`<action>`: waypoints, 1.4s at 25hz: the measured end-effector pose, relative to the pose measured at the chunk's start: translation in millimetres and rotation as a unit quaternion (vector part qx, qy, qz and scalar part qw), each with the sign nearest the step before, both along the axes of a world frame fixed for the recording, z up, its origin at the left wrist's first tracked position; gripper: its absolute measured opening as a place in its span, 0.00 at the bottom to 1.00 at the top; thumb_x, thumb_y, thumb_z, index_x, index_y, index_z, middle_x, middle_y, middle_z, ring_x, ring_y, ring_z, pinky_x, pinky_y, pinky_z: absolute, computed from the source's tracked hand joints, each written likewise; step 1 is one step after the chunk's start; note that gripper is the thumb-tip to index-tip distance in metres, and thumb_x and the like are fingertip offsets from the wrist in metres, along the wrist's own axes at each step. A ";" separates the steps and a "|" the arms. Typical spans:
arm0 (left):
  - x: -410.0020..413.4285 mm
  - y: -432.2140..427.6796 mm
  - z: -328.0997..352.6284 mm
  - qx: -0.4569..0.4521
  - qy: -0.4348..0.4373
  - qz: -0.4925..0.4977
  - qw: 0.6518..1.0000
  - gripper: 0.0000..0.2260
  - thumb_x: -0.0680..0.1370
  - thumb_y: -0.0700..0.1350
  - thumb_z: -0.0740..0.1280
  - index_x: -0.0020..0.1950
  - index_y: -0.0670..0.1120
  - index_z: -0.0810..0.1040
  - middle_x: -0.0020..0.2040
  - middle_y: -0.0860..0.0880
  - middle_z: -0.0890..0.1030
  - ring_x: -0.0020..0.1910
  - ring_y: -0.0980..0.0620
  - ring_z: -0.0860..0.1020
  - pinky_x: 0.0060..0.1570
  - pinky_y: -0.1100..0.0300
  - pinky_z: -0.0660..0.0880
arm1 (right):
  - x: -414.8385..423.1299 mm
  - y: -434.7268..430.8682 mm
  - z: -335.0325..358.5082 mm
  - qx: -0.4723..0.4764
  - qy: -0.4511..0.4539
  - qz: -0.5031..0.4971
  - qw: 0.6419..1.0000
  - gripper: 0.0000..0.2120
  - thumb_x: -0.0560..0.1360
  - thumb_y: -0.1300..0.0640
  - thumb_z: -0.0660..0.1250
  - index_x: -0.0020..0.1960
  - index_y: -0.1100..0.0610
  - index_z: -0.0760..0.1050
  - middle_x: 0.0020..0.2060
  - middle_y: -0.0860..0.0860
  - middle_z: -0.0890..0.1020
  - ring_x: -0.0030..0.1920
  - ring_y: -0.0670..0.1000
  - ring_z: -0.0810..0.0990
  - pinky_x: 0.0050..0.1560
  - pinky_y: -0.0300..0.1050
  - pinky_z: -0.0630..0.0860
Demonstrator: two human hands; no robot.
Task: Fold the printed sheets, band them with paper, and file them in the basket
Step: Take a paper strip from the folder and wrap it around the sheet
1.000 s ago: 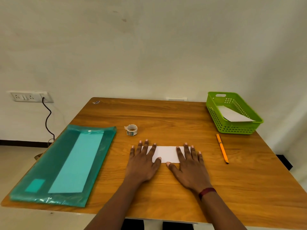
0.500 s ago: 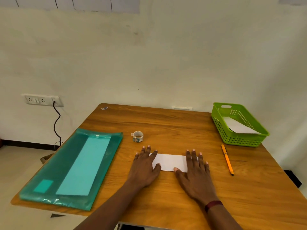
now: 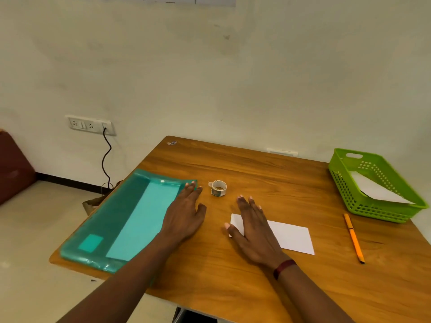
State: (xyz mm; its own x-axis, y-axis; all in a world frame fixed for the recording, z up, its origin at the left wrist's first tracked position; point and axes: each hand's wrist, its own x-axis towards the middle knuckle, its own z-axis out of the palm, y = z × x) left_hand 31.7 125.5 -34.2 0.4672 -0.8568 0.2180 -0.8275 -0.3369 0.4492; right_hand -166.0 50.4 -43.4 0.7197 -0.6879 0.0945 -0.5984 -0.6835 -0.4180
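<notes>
– While both hands are over the table (image 3: pixel 268 173), where is the folded sheet (image 3: pixel 291 236)?

– It lies flat on the wood at the near middle. The right hand (image 3: pixel 254 229) covers its left end and the rest shows white, plain side up.

– How are that hand's fingers?

– Straight and a little spread, holding nothing. They point past the sheet's far edge toward the tape roll (image 3: pixel 218 188) but stay apart from it. A dark red band (image 3: pixel 284 268) is on the wrist.

– And the left hand (image 3: pixel 186 215)?

– Fingers straight and close together, also holding nothing. It lies over the right edge of the teal folder (image 3: pixel 112 206), fingertips at the far right corner. I cannot tell whether it presses down.

– What is inside the folder?

– Through the clear plastic, a long pale strip (image 3: pixel 144 217) running its length, and a small rectangle (image 3: pixel 91 242) at the near left corner.

– The basket (image 3: pixel 363 206)?

– Green, perforated, at the far right of the table. One white sheet (image 3: pixel 377 190) lies in it, tilted, its near corner resting up on the near wall.

– Anything else?

– An orange pen (image 3: pixel 353 237) lies between the basket and the folded sheet, touching neither.
</notes>
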 end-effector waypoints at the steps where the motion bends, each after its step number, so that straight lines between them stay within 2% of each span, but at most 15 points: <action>1: 9.7 5.7 -0.5 0.000 -0.001 0.017 1.000 0.25 0.82 0.54 0.59 0.78 0.51 0.60 0.79 0.52 0.57 0.78 0.52 0.54 0.73 0.54 0.59 | 12.7 1.3 3.4 -0.002 0.005 0.019 1.000 0.40 0.74 0.28 0.42 0.79 0.47 0.39 0.78 0.44 0.41 0.75 0.42 0.34 0.74 0.44 0.37; 4: 45.7 26.1 -5.2 -0.009 -0.005 0.069 0.998 0.25 0.81 0.53 0.60 0.77 0.47 0.63 0.78 0.50 0.60 0.77 0.51 0.57 0.71 0.53 0.62 | 54.1 3.1 8.0 -0.012 0.017 0.076 0.997 0.35 0.79 0.34 0.47 0.79 0.49 0.42 0.79 0.48 0.46 0.77 0.45 0.41 0.75 0.43 0.41; 8: 91.1 50.2 -7.6 -0.011 -0.006 0.118 0.993 0.24 0.81 0.50 0.60 0.76 0.44 0.66 0.77 0.46 0.63 0.77 0.49 0.59 0.72 0.51 0.62 | 106.1 4.0 3.8 -0.009 0.019 0.140 0.990 0.33 0.81 0.38 0.50 0.79 0.51 0.46 0.79 0.50 0.52 0.78 0.48 0.48 0.76 0.44 0.48; 11: 116.8 62.4 -4.5 -0.001 0.000 0.174 0.985 0.23 0.80 0.48 0.60 0.74 0.43 0.68 0.75 0.44 0.66 0.75 0.46 0.63 0.72 0.46 0.63 | 128.2 0.1 -1.6 -0.003 0.022 0.165 0.986 0.31 0.81 0.39 0.51 0.79 0.51 0.49 0.78 0.50 0.56 0.78 0.49 0.53 0.76 0.46 0.54; 13: 134.4 67.3 -8.3 0.021 0.000 0.208 0.978 0.22 0.79 0.49 0.59 0.72 0.42 0.70 0.73 0.42 0.69 0.72 0.43 0.67 0.69 0.42 0.66 | 135.1 -2.1 -3.7 -0.008 0.037 0.175 0.984 0.30 0.81 0.39 0.52 0.78 0.51 0.52 0.78 0.50 0.58 0.77 0.48 0.54 0.75 0.46 0.55; 14: 141.4 69.4 -11.3 0.034 -0.002 0.218 0.975 0.22 0.78 0.50 0.58 0.69 0.42 0.72 0.70 0.41 0.72 0.69 0.42 0.71 0.66 0.40 0.69 | 138.7 -3.0 -3.9 -0.012 0.042 0.181 0.983 0.29 0.81 0.40 0.52 0.78 0.51 0.53 0.77 0.50 0.59 0.77 0.49 0.54 0.75 0.45 0.55; 16: 149.5 72.8 -16.1 0.043 -0.003 0.239 0.970 0.17 0.77 0.53 0.56 0.57 0.45 0.76 0.56 0.44 0.80 0.53 0.44 0.78 0.57 0.39 0.74 | 147.9 -5.7 -2.6 -0.022 0.046 0.195 0.979 0.29 0.81 0.41 0.53 0.78 0.52 0.55 0.77 0.51 0.60 0.77 0.50 0.55 0.75 0.46 0.56; 17: 150.9 73.9 -17.0 0.040 -0.001 0.252 0.967 0.13 0.77 0.53 0.56 0.51 0.47 0.74 0.48 0.47 0.79 0.44 0.48 0.77 0.52 0.42 0.76 | 153.3 -7.7 -1.1 -0.026 0.050 0.202 0.978 0.29 0.81 0.42 0.54 0.78 0.53 0.55 0.77 0.52 0.60 0.77 0.50 0.55 0.75 0.47 0.56; 19: 151.4 75.3 -20.6 0.026 0.003 0.265 0.964 0.08 0.78 0.52 0.58 0.45 0.48 0.71 0.41 0.49 0.77 0.37 0.52 0.73 0.44 0.48 0.76 | 163.6 -12.6 2.1 -0.028 0.059 0.206 0.976 0.28 0.82 0.42 0.54 0.77 0.54 0.57 0.77 0.53 0.61 0.77 0.51 0.56 0.75 0.49 0.58; 21: 152.0 76.1 -26.8 0.008 0.002 0.271 0.962 0.09 0.79 0.52 0.58 0.45 0.48 0.71 0.41 0.50 0.76 0.37 0.54 0.72 0.41 0.52 0.75 | 172.6 -18.6 5.3 -0.028 0.066 0.205 0.976 0.28 0.82 0.43 0.55 0.77 0.54 0.58 0.76 0.53 0.62 0.76 0.52 0.58 0.74 0.50 0.61; 23: 153.9 75.6 -32.1 0.000 0.005 0.288 0.958 0.12 0.79 0.53 0.56 0.46 0.47 0.72 0.43 0.48 0.77 0.38 0.53 0.73 0.42 0.51 0.76 | 182.0 -24.9 8.6 -0.024 0.059 0.202 0.977 0.26 0.82 0.45 0.56 0.76 0.55 0.60 0.75 0.53 0.65 0.74 0.53 0.63 0.71 0.50 0.65; 28: 155.9 73.5 -35.7 0.042 -0.005 0.305 0.952 0.18 0.77 0.59 0.52 0.50 0.47 0.72 0.46 0.47 0.77 0.41 0.51 0.73 0.47 0.49 0.77 | 211.1 -54.0 13.7 0.011 -0.004 0.159 0.987 0.18 0.81 0.52 0.60 0.68 0.57 0.72 0.63 0.56 0.78 0.61 0.56 0.76 0.59 0.50 0.74; 33: 159.3 72.0 -39.8 0.013 0.013 0.303 0.953 0.23 0.76 0.63 0.52 0.59 0.48 0.72 0.52 0.49 0.78 0.47 0.51 0.75 0.54 0.47 0.75 | 250.3 -69.6 13.1 -0.006 0.015 0.109 0.994 0.12 0.79 0.61 0.61 0.54 0.59 0.82 0.52 0.57 0.84 0.49 0.55 0.80 0.46 0.44 0.73; 35: 159.9 71.7 -42.2 0.008 0.011 0.297 0.955 0.24 0.77 0.63 0.53 0.62 0.48 0.71 0.57 0.48 0.78 0.52 0.50 0.75 0.58 0.46 0.74 | 264.9 -72.3 15.2 0.005 0.018 0.093 0.995 0.09 0.77 0.62 0.64 0.52 0.59 0.83 0.50 0.56 0.84 0.49 0.55 0.80 0.47 0.43 0.74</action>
State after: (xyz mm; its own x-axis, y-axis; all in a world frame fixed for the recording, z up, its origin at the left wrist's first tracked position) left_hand 191.5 197.3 -76.3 0.8762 -0.4423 0.1914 -0.4784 -0.7504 0.4561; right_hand 98.9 -21.9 -28.2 0.8374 -0.5433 0.0604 -0.4768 -0.7799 -0.4055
